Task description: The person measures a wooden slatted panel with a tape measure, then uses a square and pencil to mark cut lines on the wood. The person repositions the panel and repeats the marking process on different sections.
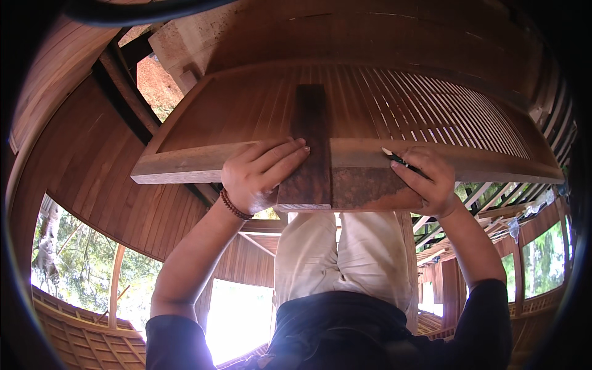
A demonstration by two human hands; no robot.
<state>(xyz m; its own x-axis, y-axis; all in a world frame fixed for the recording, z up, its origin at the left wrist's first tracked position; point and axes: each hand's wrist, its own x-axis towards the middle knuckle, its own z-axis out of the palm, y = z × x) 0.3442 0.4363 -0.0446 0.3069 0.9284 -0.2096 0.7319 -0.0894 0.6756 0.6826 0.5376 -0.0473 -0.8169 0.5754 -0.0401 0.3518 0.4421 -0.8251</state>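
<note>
"How are your hands?"
"My left hand (pixel 262 169), beaded bracelet (pixel 233 206) at the wrist, lies with fingers close together on the dark board (pixel 317 169); I can't tell where its thumb is; my right hand (pixel 435 180) pinches a pencil (pixel 408 165), pale tip pointing left."
"And the board?"
"Between my hands, running near to far across the near edge of a slatted wooden panel (pixel 246 105); a brown wooden block (pixel 370 185) sits just right of it, by my right hand."
"Farther out?"
"My pale trousers (pixel 308 253) nearer; a plank wall (pixel 117 179) at left."
</note>
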